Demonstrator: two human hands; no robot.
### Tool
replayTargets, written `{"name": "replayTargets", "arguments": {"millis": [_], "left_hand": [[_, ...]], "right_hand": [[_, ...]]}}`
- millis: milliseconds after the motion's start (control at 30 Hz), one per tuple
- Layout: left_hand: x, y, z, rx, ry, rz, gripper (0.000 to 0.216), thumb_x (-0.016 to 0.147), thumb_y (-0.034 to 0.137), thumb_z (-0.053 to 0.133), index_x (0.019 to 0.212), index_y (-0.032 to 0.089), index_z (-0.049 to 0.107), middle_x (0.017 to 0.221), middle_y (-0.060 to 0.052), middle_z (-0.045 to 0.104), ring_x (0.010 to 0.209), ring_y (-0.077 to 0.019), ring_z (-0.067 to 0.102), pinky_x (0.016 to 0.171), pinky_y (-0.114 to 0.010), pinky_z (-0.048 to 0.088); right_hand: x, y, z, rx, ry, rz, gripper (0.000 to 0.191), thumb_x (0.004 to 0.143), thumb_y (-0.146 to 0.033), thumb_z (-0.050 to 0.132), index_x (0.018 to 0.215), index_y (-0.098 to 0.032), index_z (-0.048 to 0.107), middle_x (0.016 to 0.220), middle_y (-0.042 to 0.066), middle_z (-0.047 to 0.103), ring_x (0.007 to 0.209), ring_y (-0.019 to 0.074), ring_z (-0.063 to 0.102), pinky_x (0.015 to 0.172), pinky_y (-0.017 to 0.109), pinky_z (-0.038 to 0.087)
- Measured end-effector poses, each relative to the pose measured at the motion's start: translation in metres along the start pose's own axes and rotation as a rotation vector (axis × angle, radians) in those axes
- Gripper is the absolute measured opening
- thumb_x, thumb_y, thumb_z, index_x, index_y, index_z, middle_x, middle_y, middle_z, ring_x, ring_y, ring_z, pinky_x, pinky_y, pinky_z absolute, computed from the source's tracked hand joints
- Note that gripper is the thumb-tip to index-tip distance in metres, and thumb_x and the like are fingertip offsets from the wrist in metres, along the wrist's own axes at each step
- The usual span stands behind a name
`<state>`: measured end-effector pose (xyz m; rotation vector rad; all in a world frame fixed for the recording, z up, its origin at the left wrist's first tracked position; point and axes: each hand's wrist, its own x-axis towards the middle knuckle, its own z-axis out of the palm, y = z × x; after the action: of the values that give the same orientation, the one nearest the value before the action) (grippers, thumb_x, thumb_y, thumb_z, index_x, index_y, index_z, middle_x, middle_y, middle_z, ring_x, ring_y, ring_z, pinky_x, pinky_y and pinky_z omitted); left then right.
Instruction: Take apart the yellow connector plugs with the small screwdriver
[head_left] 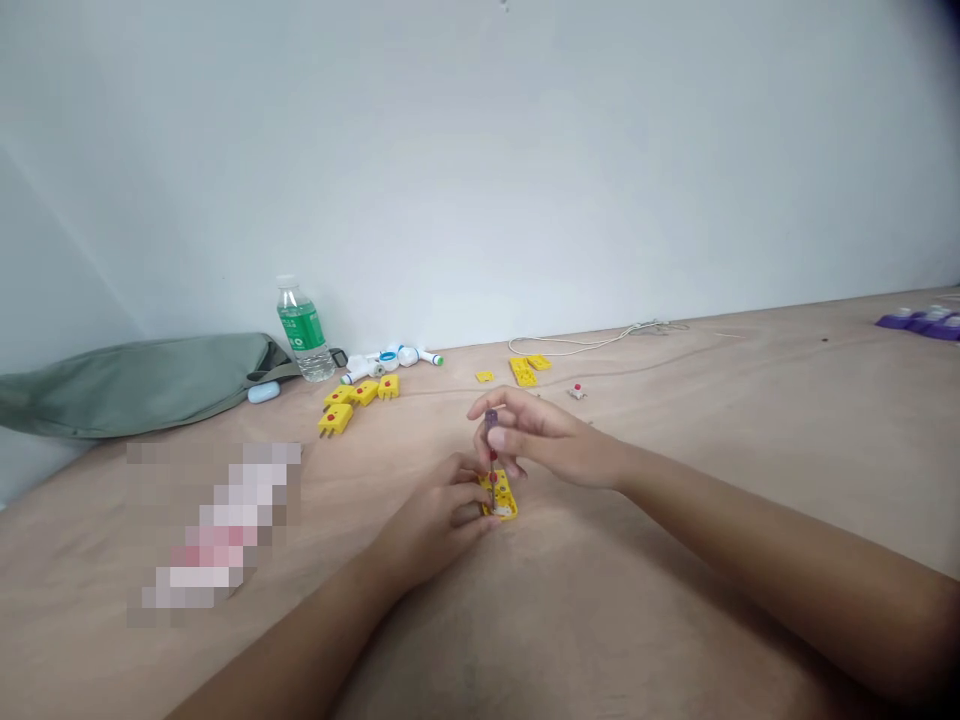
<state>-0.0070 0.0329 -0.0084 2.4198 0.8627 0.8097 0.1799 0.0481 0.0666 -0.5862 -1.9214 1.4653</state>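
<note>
My right hand (551,438) grips a small screwdriver (492,422) by its dark purple handle. The shaft points straight down into an opened yellow plug housing (508,492) lying on the table, where a red part and small metal bits show. Fingers of my left hand (439,512) are closed against the left side of that housing and keep it against the tabletop. Whether the screwdriver tip sits in a screw is too small to tell.
Several yellow plugs with red buttons (335,419) lie left of centre. Behind them stand a water bottle (304,330), white fittings (405,356) and a green bag (150,385). Yellow housing pieces (523,372), a red-topped part (577,391) and a white cable (577,346) lie beyond my hands.
</note>
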Motion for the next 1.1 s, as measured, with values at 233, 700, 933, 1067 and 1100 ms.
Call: {"name": "replayTargets", "arguments": {"millis": [233, 700, 933, 1067, 1100], "left_hand": [[0.001, 0.003, -0.001, -0.019, 0.020, -0.009, 0.006, 0.079, 0.017, 0.061, 0.085, 0.018, 0.064, 0.107, -0.007, 0.053, 0.099, -0.0173, 0.057, 0.091, -0.030, 0.047], [0.001, 0.003, 0.000, 0.025, 0.011, -0.018, 0.007, 0.078, 0.018, 0.062, 0.085, 0.019, 0.064, 0.104, -0.007, 0.056, 0.106, -0.0194, 0.053, 0.097, -0.034, 0.044], [-0.001, 0.003, 0.001, 0.011, 0.031, -0.014, 0.009, 0.079, 0.019, 0.061, 0.087, 0.020, 0.065, 0.107, -0.007, 0.053, 0.100, -0.0176, 0.057, 0.091, -0.031, 0.047], [0.000, 0.004, 0.000, 0.005, 0.028, -0.013, 0.006, 0.079, 0.019, 0.061, 0.084, 0.020, 0.065, 0.106, -0.008, 0.053, 0.101, -0.0186, 0.055, 0.091, -0.033, 0.047], [0.000, 0.004, 0.000, 0.005, 0.030, -0.014, 0.006, 0.079, 0.019, 0.062, 0.084, 0.020, 0.065, 0.107, -0.008, 0.053, 0.101, -0.0186, 0.055, 0.091, -0.033, 0.047]], "right_hand": [[-0.006, 0.011, 0.008, 0.090, 0.279, 0.047, 0.030, 0.067, -0.028, 0.074, 0.068, -0.016, 0.047, 0.059, -0.005, 0.056, 0.041, 0.0031, 0.043, 0.037, 0.016, 0.034], [-0.012, 0.011, 0.005, -0.021, 0.093, -0.088, 0.026, 0.090, -0.026, 0.048, 0.112, -0.022, 0.034, 0.091, 0.002, 0.062, 0.057, 0.0039, 0.046, 0.055, 0.019, 0.039], [-0.006, 0.017, 0.013, 0.181, 0.366, -0.127, 0.041, 0.066, -0.027, 0.075, 0.087, -0.023, 0.039, 0.083, -0.001, 0.063, 0.060, 0.0065, 0.055, 0.056, 0.021, 0.043], [-0.002, 0.016, 0.012, 0.248, 0.540, -0.063, 0.042, 0.050, -0.021, 0.083, 0.068, -0.018, 0.045, 0.063, -0.008, 0.055, 0.040, -0.0001, 0.035, 0.038, 0.015, 0.025], [-0.002, 0.015, 0.012, 0.254, 0.515, -0.020, 0.039, 0.050, -0.022, 0.082, 0.066, -0.017, 0.046, 0.056, -0.009, 0.052, 0.038, 0.0001, 0.033, 0.037, 0.015, 0.022]]}}
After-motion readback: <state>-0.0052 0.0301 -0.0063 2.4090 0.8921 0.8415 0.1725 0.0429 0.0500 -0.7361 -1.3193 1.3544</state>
